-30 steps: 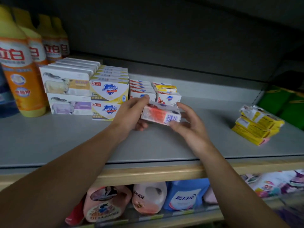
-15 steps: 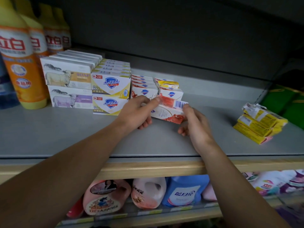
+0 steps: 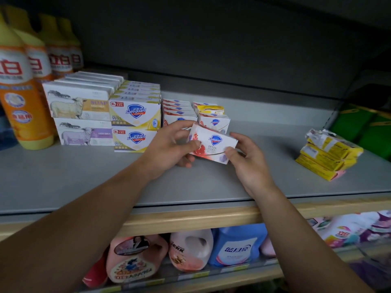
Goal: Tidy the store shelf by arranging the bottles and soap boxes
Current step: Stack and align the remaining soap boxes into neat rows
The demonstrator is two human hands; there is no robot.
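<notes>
A white and red Safeguard soap box [image 3: 212, 145] is held just above the grey shelf [image 3: 84, 182], front face towards me. My left hand [image 3: 169, 148] pinches its left end and my right hand [image 3: 247, 159] grips its right end. Behind it stand two short rows of the same small red-and-white boxes [image 3: 179, 112], one topped by a yellow packet [image 3: 210, 109]. Left of these are stacked yellow Safeguard boxes [image 3: 135, 115] and white sheep-print soap boxes [image 3: 78, 106]. Orange and yellow bottles [image 3: 19, 92] line the far left.
A loose pile of yellow soap packets [image 3: 328, 155] lies at the right of the shelf, green packs [image 3: 359, 127] behind it. The wooden shelf lip [image 3: 190, 218] runs below my arms. Detergent jugs [image 3: 190, 250] fill the lower shelf.
The soap box was turned in my hands from barcode side up to front face towards me. Both hands stayed in front of the red-and-white rows.
</notes>
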